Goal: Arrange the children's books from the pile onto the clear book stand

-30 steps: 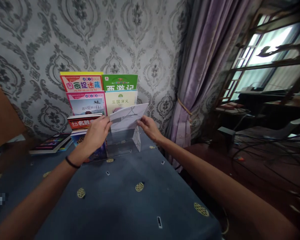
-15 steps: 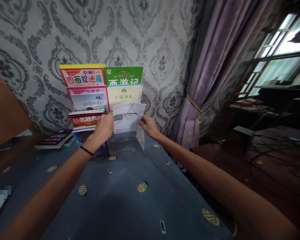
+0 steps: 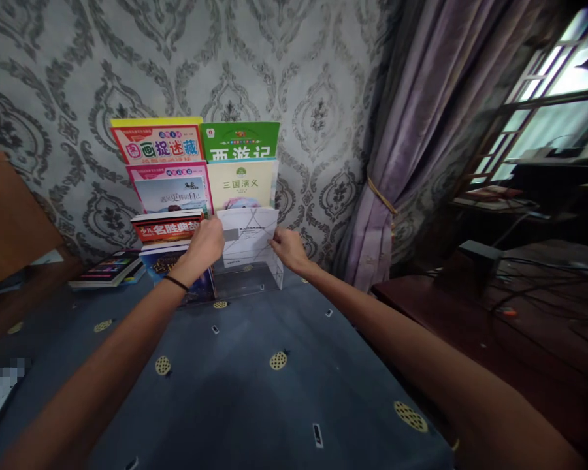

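Note:
A white booklet (image 3: pixel 247 236) with grey lines and a grey block stands upright in the right column of a clear tiered book rack (image 3: pixel 247 282). My left hand (image 3: pixel 206 243) is closed at the booklet's left edge, its fingertips partly hidden. At the right edge, my right hand (image 3: pixel 289 248) pinches the booklet between thumb and fingers. Behind it rise a cream book (image 3: pixel 240 186) and a green book (image 3: pixel 242 138). To the left are a red-covered book (image 3: pixel 166 230), a dark blue book (image 3: pixel 164 266), a pale blue book (image 3: pixel 169 194) and a pink-and-orange book (image 3: pixel 157 145).
A small pile of books (image 3: pixel 105 269) lies left of the rack. The blue patterned tablecloth (image 3: pixel 240 391) spreads in front. A patterned wall (image 3: pixel 318 98) stands behind, with a tied purple curtain (image 3: pixel 379 196) at right. Cables (image 3: pixel 543 294) lie on a dark red surface farther right.
The white booklet has moved down and sits lower in the rack, showing more of the cream book behind it. Both hands still hold its sides. The view has shifted slightly.

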A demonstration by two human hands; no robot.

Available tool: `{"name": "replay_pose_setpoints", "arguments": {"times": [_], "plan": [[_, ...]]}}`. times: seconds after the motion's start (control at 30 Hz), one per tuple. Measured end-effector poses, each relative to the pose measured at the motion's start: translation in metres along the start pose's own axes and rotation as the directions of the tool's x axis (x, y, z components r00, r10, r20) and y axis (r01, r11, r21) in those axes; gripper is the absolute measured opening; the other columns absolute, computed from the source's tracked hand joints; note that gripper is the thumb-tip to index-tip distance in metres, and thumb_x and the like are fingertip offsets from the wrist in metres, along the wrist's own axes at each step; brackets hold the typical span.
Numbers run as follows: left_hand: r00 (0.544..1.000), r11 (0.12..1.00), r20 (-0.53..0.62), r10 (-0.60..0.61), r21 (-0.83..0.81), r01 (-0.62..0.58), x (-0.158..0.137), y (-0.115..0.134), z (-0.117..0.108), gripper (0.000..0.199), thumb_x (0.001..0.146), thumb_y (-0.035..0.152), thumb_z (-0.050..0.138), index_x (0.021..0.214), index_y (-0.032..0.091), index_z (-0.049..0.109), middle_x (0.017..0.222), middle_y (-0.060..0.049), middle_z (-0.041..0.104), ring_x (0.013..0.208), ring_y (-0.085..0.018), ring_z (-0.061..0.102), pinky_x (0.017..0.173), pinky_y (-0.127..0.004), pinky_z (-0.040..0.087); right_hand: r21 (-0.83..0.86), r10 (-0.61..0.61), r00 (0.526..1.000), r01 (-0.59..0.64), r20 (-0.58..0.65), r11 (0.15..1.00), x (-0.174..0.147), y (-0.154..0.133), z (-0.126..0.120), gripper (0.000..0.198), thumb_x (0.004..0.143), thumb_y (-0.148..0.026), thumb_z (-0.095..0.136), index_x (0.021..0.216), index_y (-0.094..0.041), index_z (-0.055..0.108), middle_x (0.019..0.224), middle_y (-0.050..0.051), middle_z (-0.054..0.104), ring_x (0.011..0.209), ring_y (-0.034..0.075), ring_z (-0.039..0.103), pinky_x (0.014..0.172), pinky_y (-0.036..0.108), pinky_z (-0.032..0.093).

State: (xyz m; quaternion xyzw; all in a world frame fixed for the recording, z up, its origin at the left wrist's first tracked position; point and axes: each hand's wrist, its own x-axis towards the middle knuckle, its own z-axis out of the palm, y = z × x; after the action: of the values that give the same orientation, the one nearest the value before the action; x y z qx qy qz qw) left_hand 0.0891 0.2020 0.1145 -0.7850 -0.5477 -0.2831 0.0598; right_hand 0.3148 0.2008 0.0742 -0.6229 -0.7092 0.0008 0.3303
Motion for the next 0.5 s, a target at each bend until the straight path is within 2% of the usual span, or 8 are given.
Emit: {"name": "replay_pose_setpoints", "arguments": {"times": [0.2,0.37,0.5], "plan": [[0.999,0.998,-0.049,-0.006,0.064,0.009,0.004,0.0,0.003,0.025,0.084,0.009,0.054,0.105,0.011,0.067,0.09,-0.015,0.073,0.089,-0.025,0.072,0.081,-0.035,0.059,-0.059,0.039,0.999,-0.038,0.022,0.998,-0.005,-0.009,-0.002,0.016,0.094,-0.019,0.06,0.105,-0.015,0.071,0.103,0.012,0.077,0.1,0.025,0.069,0.083,0.029,0.048],[1.0,0.998,0.014,-0.021,0.059,0.02,0.004,-0.002,0.003,0.022,0.085,0.008,0.053,0.103,0.009,0.067,0.086,-0.015,0.073,0.087,-0.025,0.072,0.081,-0.036,0.06,-0.171,0.109,0.994,-0.103,0.028,0.98,-0.01,-0.018,-0.007,0.029,0.098,-0.024,0.056,0.126,-0.014,0.058,0.112,0.014,0.075,0.107,0.028,0.069,0.086,0.033,0.05],[0.999,0.999,0.016,-0.028,0.046,0.027,0.0,-0.001,0.003,0.025,0.085,0.008,0.054,0.106,0.011,0.066,0.088,-0.014,0.074,0.09,-0.026,0.073,0.081,-0.037,0.06,-0.217,0.125,0.99,-0.109,0.06,0.97,-0.012,-0.022,-0.01,0.026,0.099,-0.024,0.055,0.123,-0.016,0.059,0.113,0.016,0.075,0.108,0.03,0.07,0.083,0.034,0.05]]}}
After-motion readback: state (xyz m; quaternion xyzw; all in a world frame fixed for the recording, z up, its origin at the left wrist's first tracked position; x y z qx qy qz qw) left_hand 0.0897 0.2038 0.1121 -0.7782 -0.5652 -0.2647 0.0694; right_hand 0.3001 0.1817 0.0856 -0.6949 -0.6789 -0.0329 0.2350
